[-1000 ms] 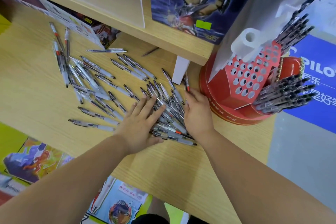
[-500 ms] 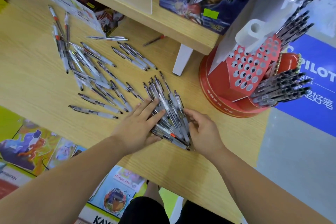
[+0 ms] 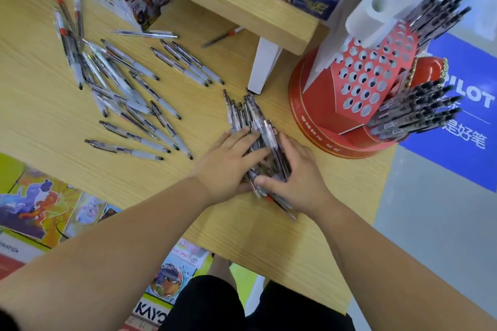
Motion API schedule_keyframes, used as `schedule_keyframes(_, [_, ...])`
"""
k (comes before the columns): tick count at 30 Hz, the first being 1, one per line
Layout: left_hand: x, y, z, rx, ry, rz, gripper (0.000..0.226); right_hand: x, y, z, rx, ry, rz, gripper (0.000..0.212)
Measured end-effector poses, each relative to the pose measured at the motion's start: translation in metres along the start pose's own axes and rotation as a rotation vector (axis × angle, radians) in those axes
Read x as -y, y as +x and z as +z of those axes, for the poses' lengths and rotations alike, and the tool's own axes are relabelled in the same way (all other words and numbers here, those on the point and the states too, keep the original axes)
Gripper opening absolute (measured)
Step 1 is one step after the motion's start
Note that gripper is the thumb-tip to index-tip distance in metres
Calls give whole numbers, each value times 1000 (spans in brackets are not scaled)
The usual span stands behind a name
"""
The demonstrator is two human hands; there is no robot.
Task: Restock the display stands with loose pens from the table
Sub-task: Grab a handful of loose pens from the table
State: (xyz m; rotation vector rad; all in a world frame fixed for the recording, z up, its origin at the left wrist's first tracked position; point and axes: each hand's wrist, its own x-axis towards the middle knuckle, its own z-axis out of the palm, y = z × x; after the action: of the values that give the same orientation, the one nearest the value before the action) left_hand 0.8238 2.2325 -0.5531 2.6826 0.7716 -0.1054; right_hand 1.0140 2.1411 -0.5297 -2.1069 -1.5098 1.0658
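A bundle of clear-barrelled pens (image 3: 248, 115) lies on the wooden table (image 3: 40, 115), squeezed between my two hands. My left hand (image 3: 228, 161) presses against its left side with fairly straight fingers laid over the pens. My right hand (image 3: 298, 177) cups the right side, its thumb hooked round the near end. Several loose pens (image 3: 121, 83) remain scattered to the left. The red display stand (image 3: 322, 115) stands at the right; its perforated face (image 3: 368, 75) shows empty holes, and black pens (image 3: 414, 113) stick out of its right side.
A raised wooden shelf (image 3: 242, 5) on a white leg (image 3: 265, 67) crosses the back, carrying printed boxes. One red-tipped pen (image 3: 223, 36) lies under it. Colourful posters (image 3: 40, 204) hang below the table's near edge. A blue sign (image 3: 468, 105) is on the floor at the right.
Both hands have swept the spread pens together into one tight bundle, closing in from each side. The view has shifted down and nearer.
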Motion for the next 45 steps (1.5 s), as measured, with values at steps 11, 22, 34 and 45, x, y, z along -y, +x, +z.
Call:
schedule_keyframes(11, [9,-40,-2,-236,-46,-371,84,-5,-1,19,-81,-234,-72,117])
schedule_keyframes(22, [-40,-28,25,-497,-422,-506,46,-13,14,10,-62,-179,-171,78])
schedule_keyframes(34, [-51,-21,-1,-571,-1257,-842,39,6,37,15,-150,-314,-125,124])
schedule_keyframes(45, [-29,12,-9,-477,-901,-924,44,-10,38,-1,-85,-90,-205,72])
